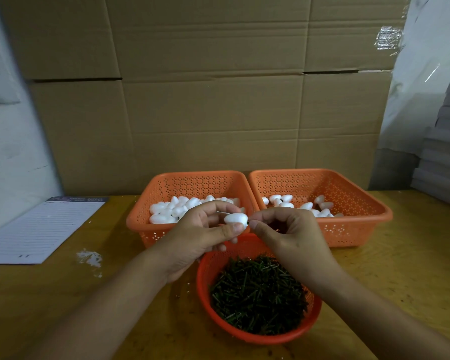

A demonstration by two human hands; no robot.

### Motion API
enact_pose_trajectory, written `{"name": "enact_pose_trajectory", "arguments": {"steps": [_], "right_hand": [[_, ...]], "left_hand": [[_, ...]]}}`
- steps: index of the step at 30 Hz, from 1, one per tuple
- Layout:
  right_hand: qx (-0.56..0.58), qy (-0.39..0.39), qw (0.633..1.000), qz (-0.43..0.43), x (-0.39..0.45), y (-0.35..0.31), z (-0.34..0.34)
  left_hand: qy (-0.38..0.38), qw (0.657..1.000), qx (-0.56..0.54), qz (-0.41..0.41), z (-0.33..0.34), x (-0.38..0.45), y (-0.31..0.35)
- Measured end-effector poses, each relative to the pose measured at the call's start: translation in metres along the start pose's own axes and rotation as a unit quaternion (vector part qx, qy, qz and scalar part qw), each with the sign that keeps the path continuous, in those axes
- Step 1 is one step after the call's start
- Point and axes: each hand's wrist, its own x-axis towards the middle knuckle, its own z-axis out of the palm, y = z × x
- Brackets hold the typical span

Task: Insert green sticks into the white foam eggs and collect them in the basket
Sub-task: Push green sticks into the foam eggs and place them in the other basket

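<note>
No legible text, brand, number or sign found. The lined paper pad [40, 229] at the left of the bench [400, 268] carries a dark header band [79, 199] along its far edge with light print on it; the characters are too small and blurred to read. Two short dark marks [24, 256] sit near the pad's near edge; they cannot be made out as figures or letters. The ruled lines bear no readable writing. The cardboard sheets [205, 100] behind the bench show no print, and the orange baskets [322, 183] show no label.
</note>
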Motion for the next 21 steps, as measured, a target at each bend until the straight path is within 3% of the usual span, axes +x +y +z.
{"name": "enact_pose_trajectory", "arguments": {"steps": [18,21], "right_hand": [[0.079,-0.010,0.995,0.054,-0.0017,-0.0091,0.0016],[0.052,-0.026,0.997,0.058,-0.0017,-0.0086,-0.0001]], "left_hand": [[-0.005,1.000,0.019,0.006,-0.0057,0.0003,0.0014],[0.001,1.000,0.018,0.013,-0.0057,0.0002,0.0031]]}}
